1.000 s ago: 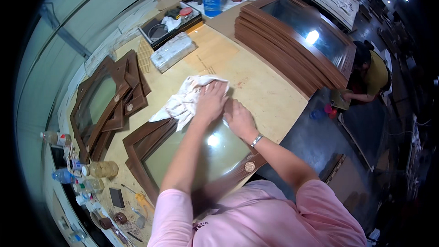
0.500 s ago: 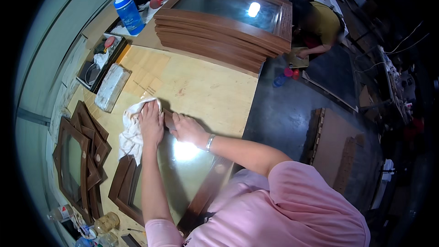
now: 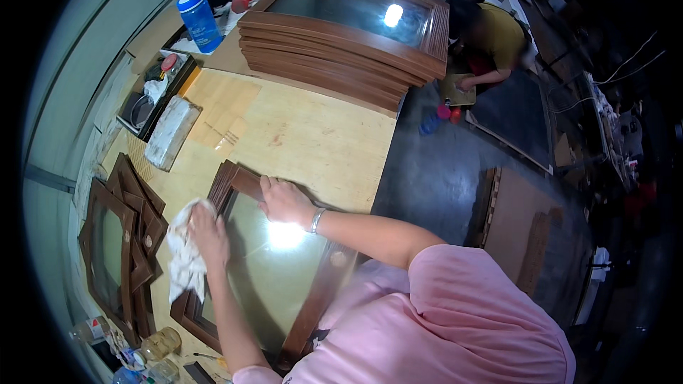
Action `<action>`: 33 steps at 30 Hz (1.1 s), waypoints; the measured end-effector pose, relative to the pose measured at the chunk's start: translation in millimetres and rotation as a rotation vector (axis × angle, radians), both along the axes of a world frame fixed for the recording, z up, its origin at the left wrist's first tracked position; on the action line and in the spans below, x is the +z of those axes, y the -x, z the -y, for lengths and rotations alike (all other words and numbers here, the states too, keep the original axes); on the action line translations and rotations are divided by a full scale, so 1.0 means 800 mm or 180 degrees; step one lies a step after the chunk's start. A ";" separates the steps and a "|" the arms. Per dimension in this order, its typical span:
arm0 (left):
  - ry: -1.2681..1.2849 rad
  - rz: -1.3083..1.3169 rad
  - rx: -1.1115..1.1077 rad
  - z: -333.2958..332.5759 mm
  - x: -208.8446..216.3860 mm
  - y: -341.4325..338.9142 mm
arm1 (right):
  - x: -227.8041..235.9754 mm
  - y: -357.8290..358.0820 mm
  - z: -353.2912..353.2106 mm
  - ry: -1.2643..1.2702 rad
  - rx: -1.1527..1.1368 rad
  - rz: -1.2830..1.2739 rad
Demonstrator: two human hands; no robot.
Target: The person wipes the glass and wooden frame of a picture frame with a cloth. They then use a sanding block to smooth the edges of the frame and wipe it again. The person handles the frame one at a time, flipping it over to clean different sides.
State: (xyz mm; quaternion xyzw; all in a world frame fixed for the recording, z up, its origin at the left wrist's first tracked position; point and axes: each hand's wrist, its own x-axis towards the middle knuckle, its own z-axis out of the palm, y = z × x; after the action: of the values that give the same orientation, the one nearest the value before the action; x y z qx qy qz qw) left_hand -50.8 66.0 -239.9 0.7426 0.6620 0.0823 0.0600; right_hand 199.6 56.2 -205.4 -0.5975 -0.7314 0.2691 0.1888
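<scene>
In front of me on the table lies a brown wooden frame with a glass pane (image 3: 274,281), a bright lamp reflection on the glass. My left hand (image 3: 208,236) presses a white cloth (image 3: 186,263) against the frame's left side, the fingers closed on the cloth. The cloth's loose end hangs over the outer edge. My right hand (image 3: 286,201) rests at the frame's far side, fingers bent over the wood and thumb near the glass. It grips that rail (image 3: 247,183).
Smaller frames (image 3: 117,242) lean in a pile at left. Beyond are a wrapped block (image 3: 173,133), a tool box (image 3: 153,110), a blue bottle (image 3: 201,25) and a tall stack of glazed frames (image 3: 334,50). Jars (image 3: 161,343) stand near left. Another person (image 3: 498,39) bends at far right.
My left hand and the cloth have slid left and nearer, from the frame's far corner to its left side, uncovering that corner. My right hand stays on the far rail, its fingers shifted slightly.
</scene>
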 end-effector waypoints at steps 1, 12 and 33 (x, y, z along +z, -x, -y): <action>0.0027 0.0043 -0.0064 -0.013 0.005 -0.027 | -0.004 -0.001 -0.001 -0.0051 -0.0016 0.0032; 0.0157 0.0424 -0.1479 0.031 0.055 -0.149 | 0.010 -0.067 0.079 0.0149 0.0035 0.0205; 0.0407 0.0804 -0.2051 0.099 0.061 -0.201 | -0.018 -0.128 0.120 -0.0550 -0.0229 -0.0287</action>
State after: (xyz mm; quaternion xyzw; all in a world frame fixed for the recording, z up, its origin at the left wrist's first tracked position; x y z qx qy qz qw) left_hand 109.7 -13.1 -191.3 0.8920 0.3848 0.1087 0.2107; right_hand 301.9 -39.5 -219.5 -0.5921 -0.7207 0.2248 0.2819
